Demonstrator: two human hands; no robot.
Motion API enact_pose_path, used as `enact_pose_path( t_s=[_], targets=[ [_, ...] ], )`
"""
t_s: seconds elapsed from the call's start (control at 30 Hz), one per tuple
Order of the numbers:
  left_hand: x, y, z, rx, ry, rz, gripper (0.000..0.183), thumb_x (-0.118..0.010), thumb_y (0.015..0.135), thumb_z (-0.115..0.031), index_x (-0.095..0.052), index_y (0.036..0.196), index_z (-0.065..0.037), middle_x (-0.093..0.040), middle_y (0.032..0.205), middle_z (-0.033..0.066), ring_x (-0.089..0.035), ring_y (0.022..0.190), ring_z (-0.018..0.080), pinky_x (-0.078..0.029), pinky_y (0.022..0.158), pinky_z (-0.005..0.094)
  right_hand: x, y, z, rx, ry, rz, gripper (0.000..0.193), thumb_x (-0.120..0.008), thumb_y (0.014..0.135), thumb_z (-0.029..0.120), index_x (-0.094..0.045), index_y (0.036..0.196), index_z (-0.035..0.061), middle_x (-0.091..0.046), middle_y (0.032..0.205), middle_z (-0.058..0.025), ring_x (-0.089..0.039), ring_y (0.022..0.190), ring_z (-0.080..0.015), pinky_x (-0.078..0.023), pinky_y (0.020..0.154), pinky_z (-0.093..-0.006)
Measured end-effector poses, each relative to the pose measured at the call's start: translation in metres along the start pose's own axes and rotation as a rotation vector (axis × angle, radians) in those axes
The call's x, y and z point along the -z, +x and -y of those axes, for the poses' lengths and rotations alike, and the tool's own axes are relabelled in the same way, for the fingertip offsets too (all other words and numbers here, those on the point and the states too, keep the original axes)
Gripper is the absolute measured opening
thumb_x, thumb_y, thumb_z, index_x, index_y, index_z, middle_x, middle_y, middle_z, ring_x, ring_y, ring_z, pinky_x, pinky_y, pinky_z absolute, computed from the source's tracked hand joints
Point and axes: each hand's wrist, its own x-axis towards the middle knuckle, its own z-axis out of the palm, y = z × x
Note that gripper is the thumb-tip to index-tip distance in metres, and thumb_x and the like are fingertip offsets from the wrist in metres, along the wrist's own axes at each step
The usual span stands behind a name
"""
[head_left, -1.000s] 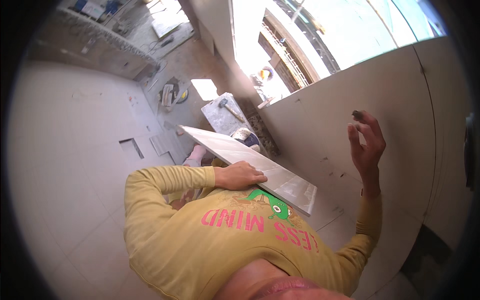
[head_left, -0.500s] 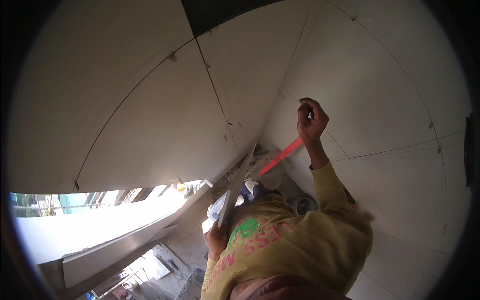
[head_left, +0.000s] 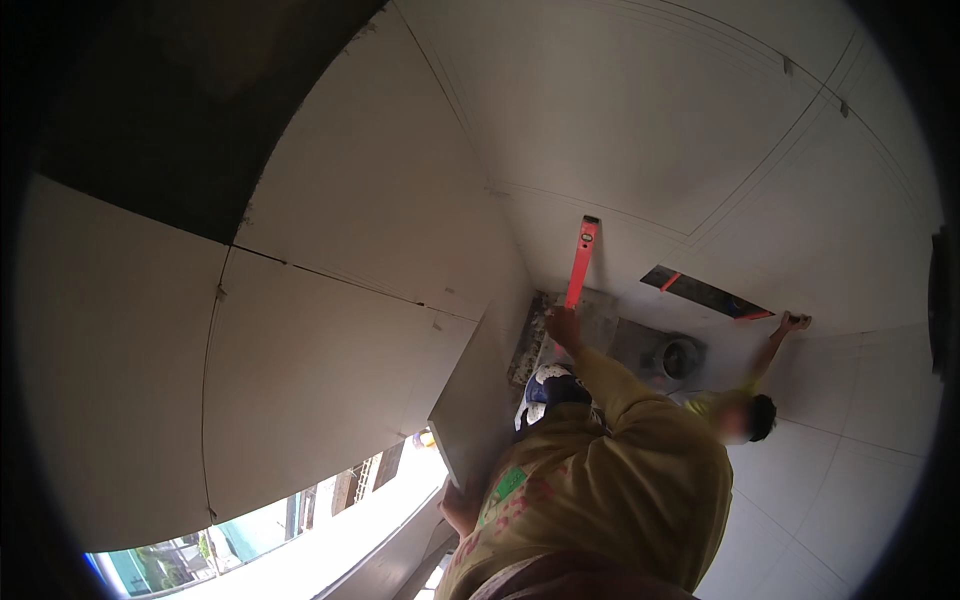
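**Desk:** What is nearest the lens?

**Photographer:** A yellow shirt with a green patch on its front and pink lettering beside it. At the shirt's lower left edge, the left hand sits under the bottom corner of a grey tile. The tile stands on edge against the wall. It hides the fingers, so I cannot tell the grip.

**Desk:** And the other hand?

**Photographer:** The right hand is stretched out, fingers curled around the lower end of an orange level. The level is a long, thin bar lying flat against the pale tiled wall in the corner.

**Desk:** What surrounds it?

**Photographer:** Just under that sleeve is a blue-and-white object, too small to identify. Right of the level there is a bare grey patch with a round opening. Above that, a dark slot with orange at both ends cuts into the wall.

**Desk:** Anyone else?

**Photographer:** A co-worker, also in yellow, stands to the right. Their raised hand is on the wall just past the slot.

**Desk:** Anything else in frame?

**Photographer:** Bright daylight comes through an opening at the lower left.
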Motion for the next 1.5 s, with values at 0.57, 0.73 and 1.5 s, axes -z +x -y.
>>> enact_pose_path(
  t_s=[0.57,0.73,1.5],
  targets=[
    [-0.014,0.041,-0.05,-0.009,-0.166,0.186,0.026,-0.073,0.092,-0.012,-0.07,0.104,0.01,-0.074,0.091,0.0125,-0.068,0.081,0.0194,-0.055,0.072,0.0339,-0.084,-0.11,-0.133,-0.545,0.213,0.499,0.049,-0.066,0.078,0.026,-0.069,0.122,0.0049,-0.064,0.132,-0.0215,-0.064,0.119,-0.0398,-0.05,0.098,-0.0539],
    [-0.011,0.04,-0.067,-0.014,-0.142,0.189,0.027,-0.073,0.092,-0.013,-0.069,0.102,0.011,-0.073,0.09,0.0133,-0.068,0.078,0.0202,-0.057,0.067,0.0347,-0.09,-0.15,-0.185,-0.596,0.251,0.432,0.059,-0.067,0.079,0.05,-0.072,0.115,0.0031,-0.071,0.118,-0.0206,-0.068,0.108,-0.0385,-0.054,0.094,-0.0461],
    [-0.01,0.035,-0.038,-0.224,0.273,0.205,0.028,-0.074,0.09,-0.03,-0.074,0.1,-0.004,-0.07,0.072,0.0148,-0.067,0.057,0.0236,-0.051,0.055,0.0356,-0.064,-0.242,-0.223,-0.821,0.917,0.619,0.054,-0.063,0.093,0.047,-0.06,0.136,0.0153,-0.067,0.121,-0.0127,-0.064,0.105,-0.0306,-0.052,0.083,-0.0458]
  ],
)
